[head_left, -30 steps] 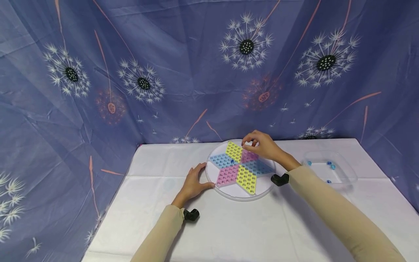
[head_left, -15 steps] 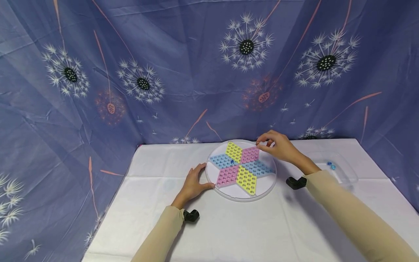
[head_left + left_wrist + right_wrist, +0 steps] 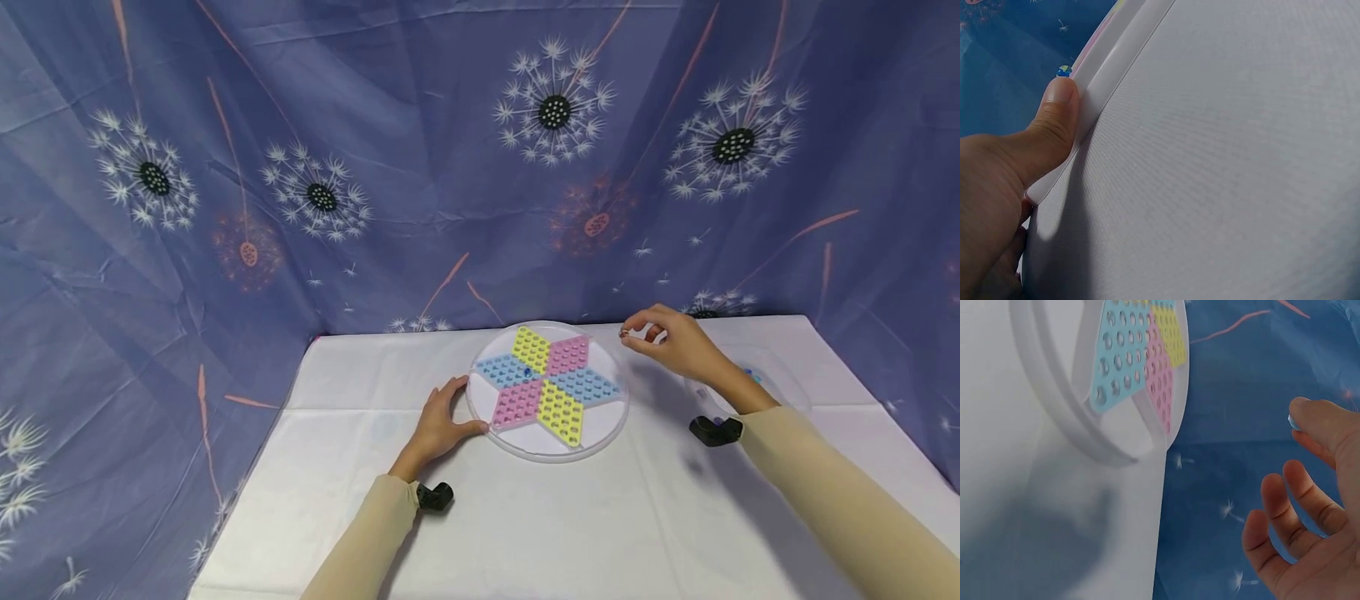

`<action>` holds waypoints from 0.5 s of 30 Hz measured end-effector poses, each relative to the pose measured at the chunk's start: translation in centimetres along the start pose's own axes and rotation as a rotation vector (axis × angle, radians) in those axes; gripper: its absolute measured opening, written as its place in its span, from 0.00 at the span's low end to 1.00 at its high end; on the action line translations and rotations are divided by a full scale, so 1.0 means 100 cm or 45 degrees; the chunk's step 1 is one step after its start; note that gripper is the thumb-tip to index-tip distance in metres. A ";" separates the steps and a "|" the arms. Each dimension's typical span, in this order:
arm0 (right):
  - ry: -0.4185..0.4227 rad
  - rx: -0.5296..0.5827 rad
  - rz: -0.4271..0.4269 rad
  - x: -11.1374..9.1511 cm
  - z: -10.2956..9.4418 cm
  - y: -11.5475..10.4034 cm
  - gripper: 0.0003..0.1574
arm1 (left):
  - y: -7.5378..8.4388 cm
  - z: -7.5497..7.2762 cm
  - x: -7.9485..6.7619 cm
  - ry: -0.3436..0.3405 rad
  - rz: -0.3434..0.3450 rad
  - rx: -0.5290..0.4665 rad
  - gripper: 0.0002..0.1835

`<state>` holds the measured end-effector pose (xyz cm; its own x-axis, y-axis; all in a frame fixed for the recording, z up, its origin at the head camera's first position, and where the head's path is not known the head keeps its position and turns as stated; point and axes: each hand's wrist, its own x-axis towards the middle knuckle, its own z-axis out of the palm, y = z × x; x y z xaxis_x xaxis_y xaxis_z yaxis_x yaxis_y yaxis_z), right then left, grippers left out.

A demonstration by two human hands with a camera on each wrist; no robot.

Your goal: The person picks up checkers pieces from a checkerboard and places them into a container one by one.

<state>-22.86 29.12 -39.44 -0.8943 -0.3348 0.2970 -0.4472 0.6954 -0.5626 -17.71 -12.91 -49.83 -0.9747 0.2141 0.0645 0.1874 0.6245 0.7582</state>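
A round white Chinese checkers board (image 3: 600, 429) with a yellow, pink and blue holed star lies on the table. One dark blue marble (image 3: 527, 372) sits in its left blue point, also showing past the rim in the left wrist view. Against the board's left rim rests my left hand (image 3: 438, 425), thumb and index finger spread along the edge. My right hand (image 3: 675, 340) is in the air right of the board, pinching a small glassy marble (image 3: 1293, 422) between thumb and index finger. The other fingers are loosely bent, and the marble is mostly hidden by the thumb.
A clear plastic tray (image 3: 795, 387) with several blue marbles stands on the right of the white-covered table (image 3: 570, 525), partly behind my right forearm. A blue dandelion-print curtain (image 3: 420, 167) hangs along the table's back edge.
My right hand has moved right, from over the upper pink point to beyond the board, with the marble still pinched. The left hand stays at the rim.
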 end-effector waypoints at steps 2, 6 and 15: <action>0.003 -0.004 0.008 -0.006 -0.003 0.003 0.10 | 0.000 0.000 0.000 0.000 0.000 -0.005 0.50; 0.006 -0.020 0.051 -0.018 -0.010 0.009 0.10 | 0.000 0.000 0.000 0.000 -0.004 -0.011 0.50; 0.030 -0.038 0.170 -0.046 -0.033 0.024 0.12 | 0.000 0.001 0.000 -0.007 -0.004 -0.005 0.50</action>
<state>-19.80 34.45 -39.60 -0.9450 -0.2232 0.2390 -0.3229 0.7517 -0.5750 -17.72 -12.79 -49.90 -0.9745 0.2165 0.0584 0.1837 0.6219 0.7612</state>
